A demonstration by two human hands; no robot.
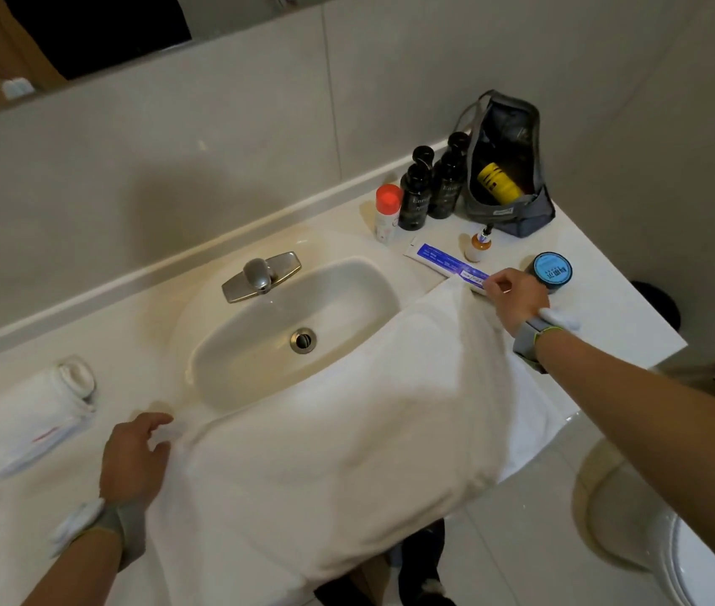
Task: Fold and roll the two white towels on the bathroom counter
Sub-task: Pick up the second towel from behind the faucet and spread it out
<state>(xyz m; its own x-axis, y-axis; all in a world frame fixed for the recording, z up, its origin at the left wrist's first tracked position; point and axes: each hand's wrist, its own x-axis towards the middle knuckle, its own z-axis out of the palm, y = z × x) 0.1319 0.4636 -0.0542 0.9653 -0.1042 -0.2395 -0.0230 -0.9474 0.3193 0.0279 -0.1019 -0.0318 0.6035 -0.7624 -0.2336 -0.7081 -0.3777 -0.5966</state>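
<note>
**Both hands hold the big white towel over the sink**

My right hand [515, 299] is far out on the counter. Its fingers are curled and pinch the far corner of the open towel [347, 430]. That corner sits right by the blue and white tube [447, 264] and near the round blue tin [551, 269]. There is a grey band on that wrist.

My left hand [135, 457] is close to me, on the left edge of the same towel. The fingers are bent a little and spread out. They touch the cloth at its near corner, and I cannot tell if they grip it or only press on it. This wrist has a grey band too.

The open towel is spread wide between my two hands. It covers the front part of the sink [286, 317] and hangs down over the front edge of the counter [609, 308]. It has soft bumps and folds in it.

The rolled towel [28, 417] lies on the left side of the counter, just past my left hand. It is rolled up tight, and I can see the swirl at its end.

Behind the sink is a silver tap [259, 275]. In the far right corner stand two dark bottles [432, 185], a white can with a red cap [387, 212], a tiny bottle [478, 244], and an open grey bag [506, 168] with a yellow thing inside.
</note>
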